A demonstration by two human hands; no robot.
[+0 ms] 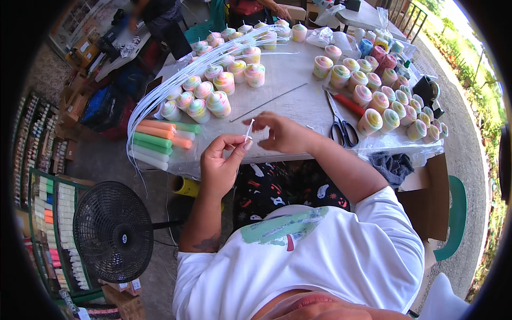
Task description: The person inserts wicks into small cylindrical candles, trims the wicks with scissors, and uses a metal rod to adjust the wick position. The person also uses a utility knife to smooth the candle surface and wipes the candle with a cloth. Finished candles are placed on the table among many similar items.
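Observation:
My left hand (220, 159) pinches a short white wick (248, 131) between thumb and forefinger, its upper end standing up from the grip. Close beside the wick's upper end is my right hand (285, 134), its fingers curved and apart; no held thing shows in it. A bundle of long white wicks (160, 88) arches over the left of the table and hangs down past its edge. Under and beside it stand several pastel swirled cup candles (224, 82). Beyond my hands a thin metal rod (269, 102) lies slantwise on the white table (290, 66).
Scissors (337, 120) with dark handles and a red stick-like object (349, 105) lie right of my hands. More cup candles (370, 121) crowd the table's right side. Orange, green and white pillar candles (154, 136) lie at the left edge. A black fan (113, 232) stands lower left.

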